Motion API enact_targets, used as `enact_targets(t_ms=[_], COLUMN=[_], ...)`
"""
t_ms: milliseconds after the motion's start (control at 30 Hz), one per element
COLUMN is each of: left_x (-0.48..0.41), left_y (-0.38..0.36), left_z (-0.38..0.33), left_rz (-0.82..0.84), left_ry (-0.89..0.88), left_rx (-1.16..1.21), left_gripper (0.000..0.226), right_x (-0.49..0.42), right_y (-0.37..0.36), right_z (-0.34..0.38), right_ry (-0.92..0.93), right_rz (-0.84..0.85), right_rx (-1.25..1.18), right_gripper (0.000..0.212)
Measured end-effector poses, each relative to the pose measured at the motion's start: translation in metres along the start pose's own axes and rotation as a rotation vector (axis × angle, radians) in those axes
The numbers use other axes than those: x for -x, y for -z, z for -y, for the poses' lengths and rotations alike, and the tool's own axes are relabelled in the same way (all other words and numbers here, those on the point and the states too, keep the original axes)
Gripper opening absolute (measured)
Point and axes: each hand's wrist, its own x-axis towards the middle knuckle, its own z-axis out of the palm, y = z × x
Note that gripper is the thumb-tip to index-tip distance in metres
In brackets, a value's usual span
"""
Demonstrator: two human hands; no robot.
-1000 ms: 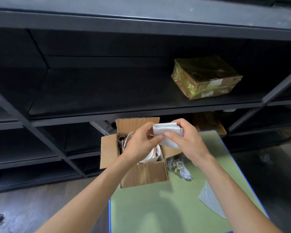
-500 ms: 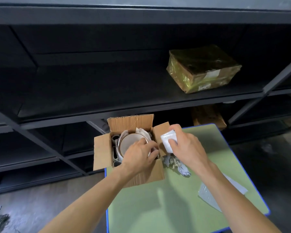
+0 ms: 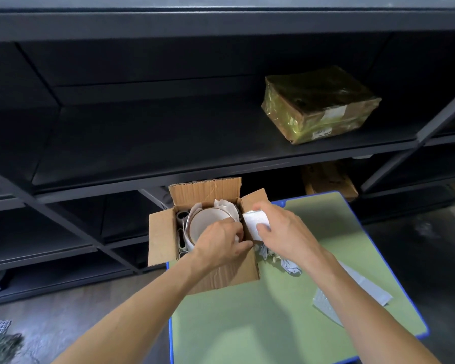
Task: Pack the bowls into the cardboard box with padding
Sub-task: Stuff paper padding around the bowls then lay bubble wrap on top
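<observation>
My left hand (image 3: pixel 221 244) grips bowl (image 3: pixel 205 223) at near rim, inside box (image 3: pixel 161 239) on bench (image 3: pixel 247 327). My right hand (image 3: pixel 283 232) pinches folded padding (image 3: pixel 255 222) just right of bowl.

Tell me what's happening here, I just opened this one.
A person is packing a bowl into an open cardboard box on a green table. The left hand is down in the box at the bowl's near rim; what its fingers grip is hidden. The right hand holds folded white padding at the box's right edge. Crumpled paper and bubble wrap lie on the table.
</observation>
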Motion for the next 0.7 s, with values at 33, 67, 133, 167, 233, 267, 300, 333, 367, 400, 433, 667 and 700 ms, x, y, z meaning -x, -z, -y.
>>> enact_targets(t_ms=[33, 67, 133, 167, 233, 267, 300, 333, 367, 400, 433, 667, 700], left_x=[0.000, 0.001, 0.002, 0.001, 0.000, 0.000, 0.001, 0.002, 0.004, 0.005, 0.007, 0.008, 0.009], left_y=[-0.001, -0.001, -0.002, -0.001, -0.001, -0.001, -0.001, -0.002, -0.004, -0.005, -0.006, -0.001, 0.000], left_z=[0.001, 0.002, 0.005, 0.006, 0.008, 0.009, 0.010, 0.010, 0.011, 0.011, 0.011, 0.013, 0.014], left_rz=[-0.007, -0.008, -0.004, -0.001, 0.003, -0.001, -0.008, -0.019, -0.032, -0.041, -0.047, -0.058, -0.064], left_ry=[0.009, 0.019, 0.034, 0.032, 0.014, 0.006, 0.001, -0.001, -0.003, -0.001, 0.000, 0.001, 0.007], left_rx=[0.024, 0.041, 0.063, 0.075, 0.104, 0.115, 0.129, 0.148, 0.172, 0.192, 0.198, 0.188, 0.194], left_gripper=[0.028, 0.022, 0.011, 0.010, 0.013, 0.015, 0.018, 0.020, 0.022, 0.024, 0.024, 0.017, 0.019], right_x=[-0.001, -0.001, -0.002, -0.003, -0.003, -0.004, -0.005, -0.006, -0.007, -0.008, -0.009, -0.016, -0.017], right_y=[-0.001, -0.001, -0.001, -0.001, 0.001, 0.003, 0.005, 0.007, 0.010, 0.012, 0.014, 0.001, -0.001], right_z=[0.000, 0.001, 0.002, 0.001, 0.002, 0.002, 0.001, 0.000, -0.002, -0.004, -0.006, 0.002, 0.003], right_ry=[-0.007, -0.015, -0.004, 0.028, 0.117, 0.150, 0.171, 0.187, 0.208, 0.239, 0.276, 0.477, 0.491], right_rz=[-0.003, -0.022, -0.081, -0.114, -0.168, -0.175, -0.167, -0.146, -0.116, -0.081, -0.040, 0.198, 0.202], right_rx=[0.040, 0.078, 0.143, 0.172, 0.199, 0.203, 0.203, 0.198, 0.192, 0.196, 0.212, 0.386, 0.402], right_gripper=[0.052, 0.058, 0.059, 0.053, 0.040, 0.035, 0.033, 0.034, 0.038, 0.043, 0.047, 0.048, 0.046])
